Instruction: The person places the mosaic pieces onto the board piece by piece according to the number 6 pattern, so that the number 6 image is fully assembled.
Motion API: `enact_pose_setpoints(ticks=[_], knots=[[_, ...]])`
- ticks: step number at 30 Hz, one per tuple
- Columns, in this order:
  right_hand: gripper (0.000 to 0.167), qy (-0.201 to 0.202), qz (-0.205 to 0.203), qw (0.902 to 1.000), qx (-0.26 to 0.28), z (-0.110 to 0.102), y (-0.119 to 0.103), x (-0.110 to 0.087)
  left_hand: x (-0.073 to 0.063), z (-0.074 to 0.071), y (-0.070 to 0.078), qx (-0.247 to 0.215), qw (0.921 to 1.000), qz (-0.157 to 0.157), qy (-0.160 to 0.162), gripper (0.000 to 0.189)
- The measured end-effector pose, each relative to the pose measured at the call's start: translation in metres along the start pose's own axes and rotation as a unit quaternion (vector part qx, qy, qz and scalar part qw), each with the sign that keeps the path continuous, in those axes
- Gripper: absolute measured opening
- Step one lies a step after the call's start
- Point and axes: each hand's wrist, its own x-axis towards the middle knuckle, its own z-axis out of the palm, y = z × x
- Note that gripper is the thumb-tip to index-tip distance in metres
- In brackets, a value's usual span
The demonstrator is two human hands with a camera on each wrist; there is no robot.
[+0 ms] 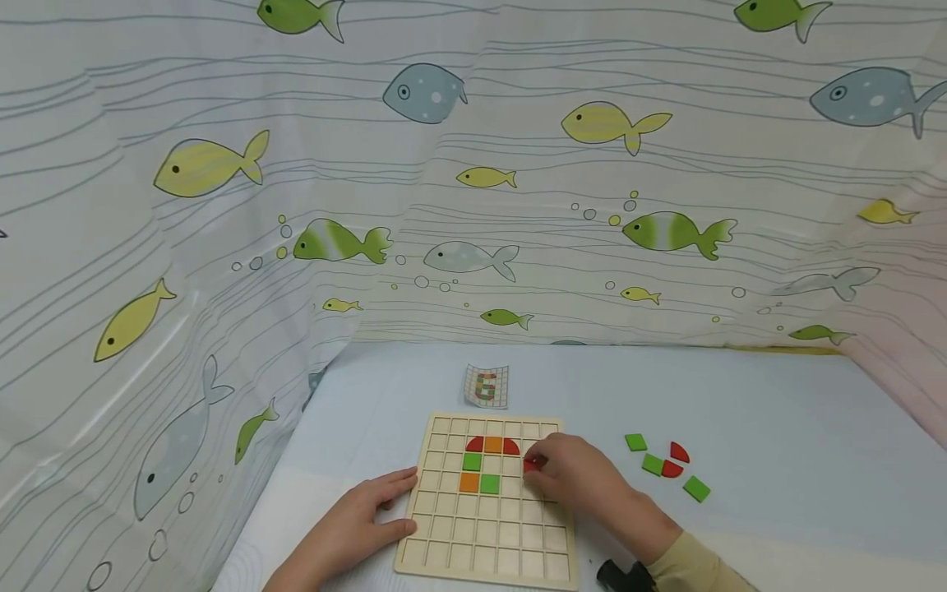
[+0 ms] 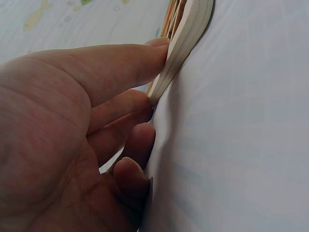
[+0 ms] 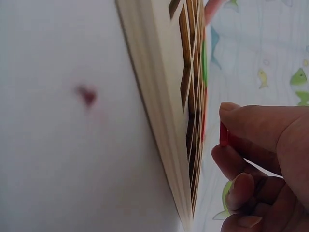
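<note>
A pale wooden grid board point(image 1: 488, 530) lies on the table. Set in its cells are red quarter-round tiles point(image 1: 511, 446) on either side of an orange square tile point(image 1: 492, 445), a green square tile point(image 1: 472, 462) under the left one, then an orange and a green square point(image 1: 490, 483). My right hand point(image 1: 580, 474) pinches another red tile point(image 3: 223, 134) between thumb and fingertip, over the board's right part. My left hand point(image 1: 362, 516) rests at the board's left edge, its thumb and fingertips touching the wooden rim, fingers mostly extended.
Right of the board lie loose green squares point(image 1: 697, 489) and two red quarter-round tiles point(image 1: 679, 452). Behind the board is a small card point(image 1: 486, 386) printed with a coloured grid pattern. A fish-print curtain point(image 1: 473, 205) encloses the back and sides. Something black point(image 1: 627, 577) sits by my right wrist.
</note>
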Motion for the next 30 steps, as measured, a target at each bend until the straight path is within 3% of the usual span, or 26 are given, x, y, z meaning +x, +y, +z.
enact_pose_setpoints(ticks=[14, 30], knots=[[0.017, -0.014, -0.05, 0.9985, -0.015, 0.016, -0.014, 0.004, 0.001, -0.001, 0.001, 0.001, 0.9999, -0.008, -0.007, 0.068], [0.011, -0.026, -0.058, 0.998, -0.004, 0.02, -0.021, 0.007, 0.0, -0.002, 0.002, 0.0, 0.9999, -0.009, -0.009, 0.069]])
